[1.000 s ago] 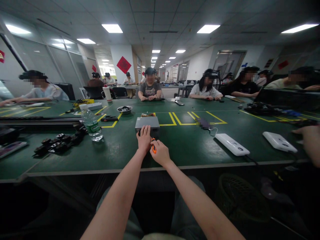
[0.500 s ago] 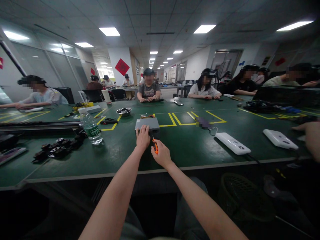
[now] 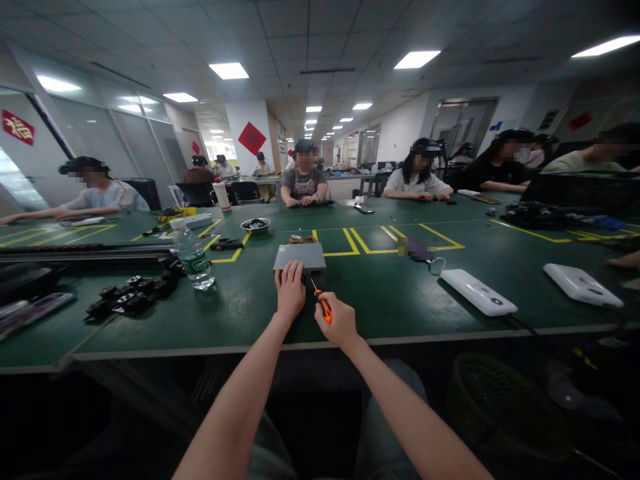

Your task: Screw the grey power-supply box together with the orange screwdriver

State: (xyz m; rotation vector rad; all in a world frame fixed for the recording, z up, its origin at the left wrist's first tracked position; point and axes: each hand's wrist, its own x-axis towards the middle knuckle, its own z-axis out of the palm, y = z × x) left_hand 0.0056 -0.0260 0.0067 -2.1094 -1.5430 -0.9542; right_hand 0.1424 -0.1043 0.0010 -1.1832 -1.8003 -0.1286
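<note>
Lying flat, long axis crosswise: metal power supply unit, left hand spread against it; orange-black screwdriver, tip forward-left, pinched in right hand; bottle leftward.

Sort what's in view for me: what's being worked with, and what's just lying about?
In use:
- grey box, under the left hand
- orange-and-black screwdriver, in the right hand

Seemingly just lying about:
- water bottle
- metal bowl
- black parts
</note>
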